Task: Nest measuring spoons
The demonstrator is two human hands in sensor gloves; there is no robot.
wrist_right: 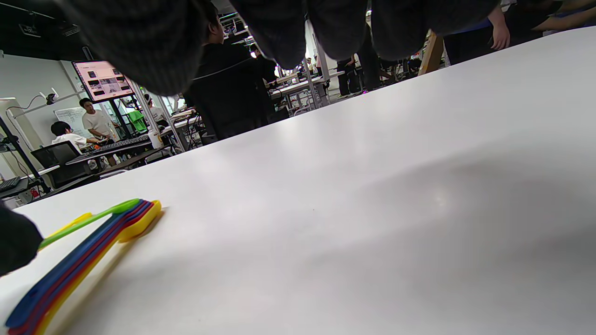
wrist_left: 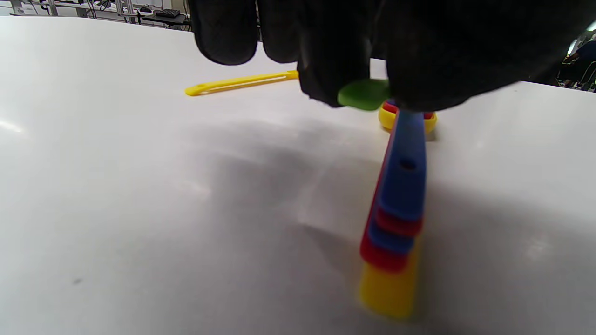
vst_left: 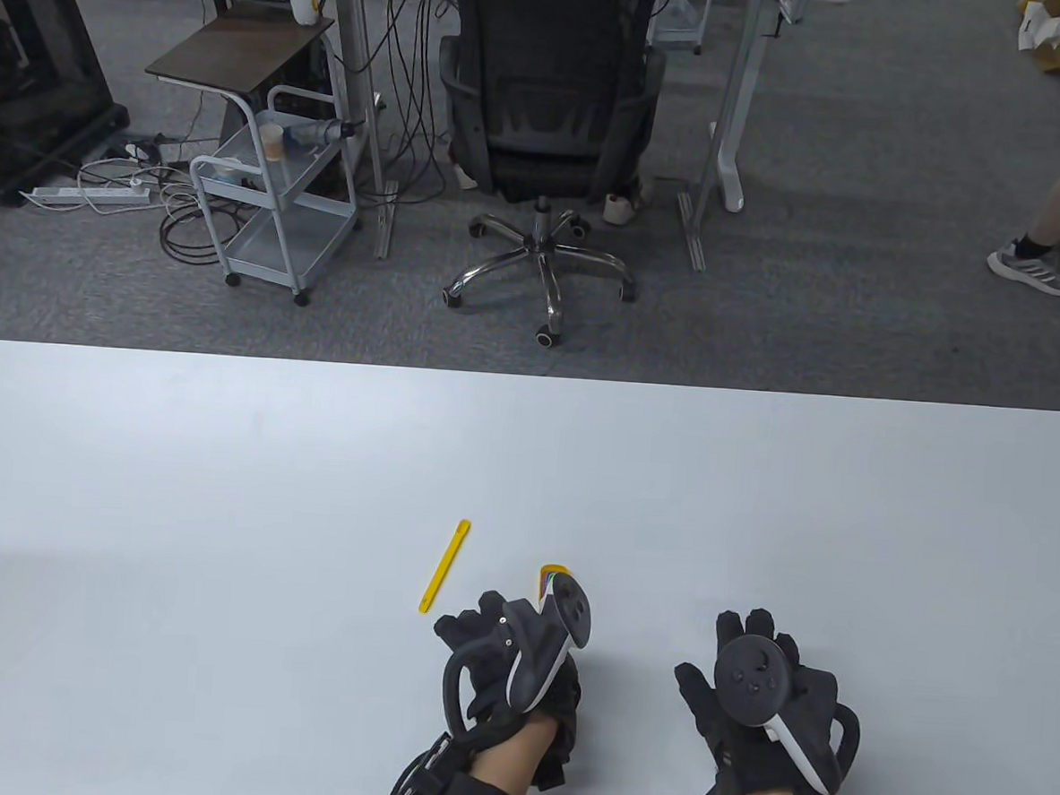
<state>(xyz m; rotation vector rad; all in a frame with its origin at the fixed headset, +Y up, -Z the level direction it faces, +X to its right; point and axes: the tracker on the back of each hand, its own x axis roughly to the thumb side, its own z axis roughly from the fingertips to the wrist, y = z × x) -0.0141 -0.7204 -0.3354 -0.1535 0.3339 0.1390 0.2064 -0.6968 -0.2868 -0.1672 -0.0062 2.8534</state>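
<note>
A white table (vst_left: 219, 486) fills the near half of the scene, with grey carpet, an office chair (vst_left: 546, 129) and a wire cart (vst_left: 273, 193) beyond. The nested stack of measuring spoons (wrist_left: 396, 204) lies near the front edge, bowls far, handles near. The left hand (vst_left: 514, 657) sits right over it, fingertips (wrist_left: 333, 70) pinching a green spoon (wrist_left: 364, 94) atop the stack's bowls. A yellow leveller stick (vst_left: 444, 565) lies just left. The right hand (vst_left: 763, 690) rests flat, fingers spread, well right of the stack.
</note>
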